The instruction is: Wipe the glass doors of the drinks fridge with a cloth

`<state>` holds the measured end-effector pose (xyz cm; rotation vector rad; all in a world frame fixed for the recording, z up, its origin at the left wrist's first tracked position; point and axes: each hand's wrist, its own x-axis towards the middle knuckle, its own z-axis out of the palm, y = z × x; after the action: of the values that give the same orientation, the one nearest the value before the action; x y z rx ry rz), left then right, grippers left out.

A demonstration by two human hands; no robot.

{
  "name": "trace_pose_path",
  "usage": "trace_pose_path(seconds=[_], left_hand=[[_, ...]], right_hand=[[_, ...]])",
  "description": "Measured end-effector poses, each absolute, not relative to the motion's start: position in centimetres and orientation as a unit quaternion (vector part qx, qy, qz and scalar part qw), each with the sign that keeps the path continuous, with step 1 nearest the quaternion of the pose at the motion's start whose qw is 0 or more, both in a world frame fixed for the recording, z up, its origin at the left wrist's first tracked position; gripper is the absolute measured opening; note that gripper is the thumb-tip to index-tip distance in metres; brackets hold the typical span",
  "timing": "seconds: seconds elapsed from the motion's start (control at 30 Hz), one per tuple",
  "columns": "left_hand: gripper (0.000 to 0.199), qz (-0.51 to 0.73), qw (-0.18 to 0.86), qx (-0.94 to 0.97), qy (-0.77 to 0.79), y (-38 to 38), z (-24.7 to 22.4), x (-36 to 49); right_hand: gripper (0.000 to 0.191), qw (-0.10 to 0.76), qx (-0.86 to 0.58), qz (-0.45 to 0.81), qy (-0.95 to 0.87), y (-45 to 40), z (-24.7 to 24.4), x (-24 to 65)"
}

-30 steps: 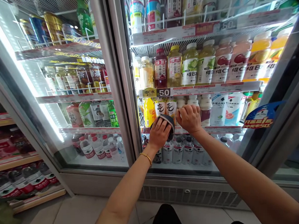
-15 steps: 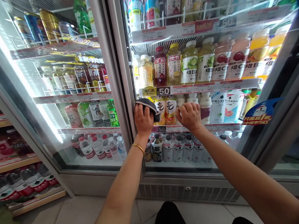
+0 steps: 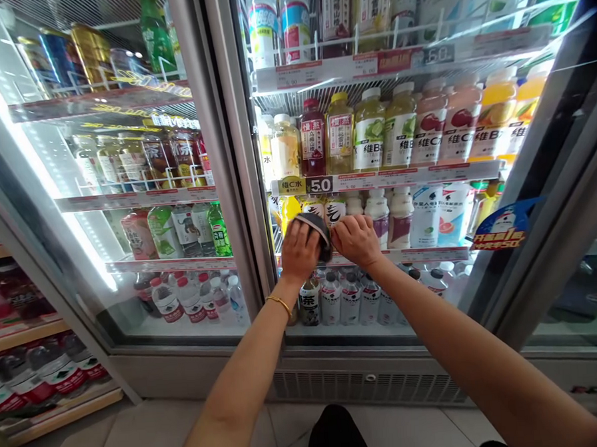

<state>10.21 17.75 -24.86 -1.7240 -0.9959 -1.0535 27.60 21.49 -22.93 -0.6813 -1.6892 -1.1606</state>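
Note:
In front of the right-hand glass door of a drinks fridge [image 3: 213,121], my left hand [image 3: 300,249] presses a dark grey cloth [image 3: 320,230] with a pale edge, fingers curled over it. A gold bangle [image 3: 281,306] circles that wrist. My right hand [image 3: 357,239] is closed beside it, its fingertips at the cloth's right edge; whether they pinch it or anything else is hidden. Behind the glass, white-labelled bottles [image 3: 336,211] stand just above my hands, and dark-capped bottles [image 3: 331,296] line the bottom shelf below.
Bottles of coloured juice [image 3: 368,130] fill the shelf above. A round blue sticker [image 3: 503,223] is on the glass at right. The left fridge section holds cans and bottles [image 3: 170,300]. A wooden-edged shelf [image 3: 63,412] with bottles stands at far left. A vent grille [image 3: 357,384] runs along the base.
My left hand has moved right and slightly down with the cloth. My right hand has moved left, closing the gap between them. The view has shifted slightly.

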Motion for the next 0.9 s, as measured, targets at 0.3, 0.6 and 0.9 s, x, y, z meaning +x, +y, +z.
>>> trace_pose_path(seconds=[0.3,0.6,0.9], left_hand=[[0.036,-0.585,0.343,-0.547,-0.491,18.0,-22.2,9.1],[0.051,-0.645,0.195,-0.557,-0.486,16.3,-27.8,13.1],[0.060,-0.694,-0.106,-0.628,-0.336,12.6,-24.8,14.4]], right_hand=[[0.022,0.477,-0.280,-0.461,-0.694,21.5,-23.2,27.7],[0.026,0.538,-0.240,-0.247,-0.769,18.9,-22.7,27.3],[0.049,0.506,-0.264,-0.194,-0.798,14.9,-24.2,24.0]])
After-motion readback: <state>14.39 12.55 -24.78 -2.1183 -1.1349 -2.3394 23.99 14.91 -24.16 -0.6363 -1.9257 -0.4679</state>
